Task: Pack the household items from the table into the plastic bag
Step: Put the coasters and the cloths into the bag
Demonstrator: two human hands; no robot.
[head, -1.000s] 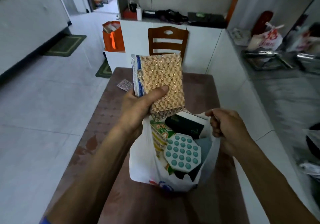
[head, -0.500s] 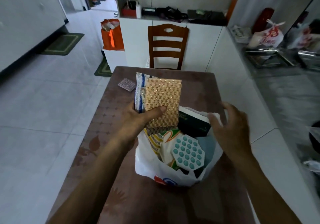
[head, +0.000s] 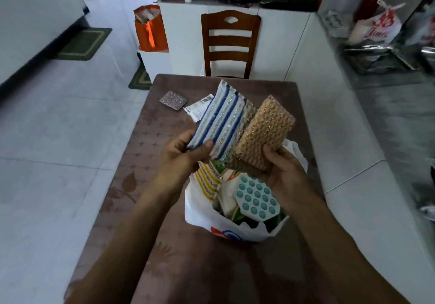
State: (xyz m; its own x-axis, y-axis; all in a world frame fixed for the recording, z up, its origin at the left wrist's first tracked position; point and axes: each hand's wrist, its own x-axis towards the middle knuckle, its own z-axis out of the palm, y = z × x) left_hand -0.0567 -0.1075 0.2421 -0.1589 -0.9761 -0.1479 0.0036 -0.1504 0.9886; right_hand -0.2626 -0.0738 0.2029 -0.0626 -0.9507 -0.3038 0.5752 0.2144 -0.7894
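While both hands hover just above the mouth of the white plastic bag (head: 207, 212), which stands open on the brown patterned tabletop (head: 150, 162), each grips a flat scrubbing pad fanned out from the other. The left hand (head: 181, 155) pinches the lower corner of a white pad with blue and silver stripes (head: 219, 122) between thumb and fingers; the right hand (head: 282, 169) clasps the lower edge of a gold, bumpy, glittery pad (head: 266, 132), with a third, duller pad (head: 247, 117) sandwiched between them, and which hand really bears it cannot be told. The bag already looks crowded directly below the hands: a white hexagonal pad with teal dots (head: 256, 200) and a yellow-striped packet (head: 207, 181) rise to its rim. The likely trouble is that the loosely fanned pads catch on these upright items and slide off the heap, or that the middle pad slips free and drops outside the bag. With neither hand holding the soft rim, pushing down could also fold it shut or tip the bag over. Beyond the left hand, a small pinkish glittery square (head: 173, 100) and a white printed packet (head: 200, 108) lie on the tabletop, unpacked.
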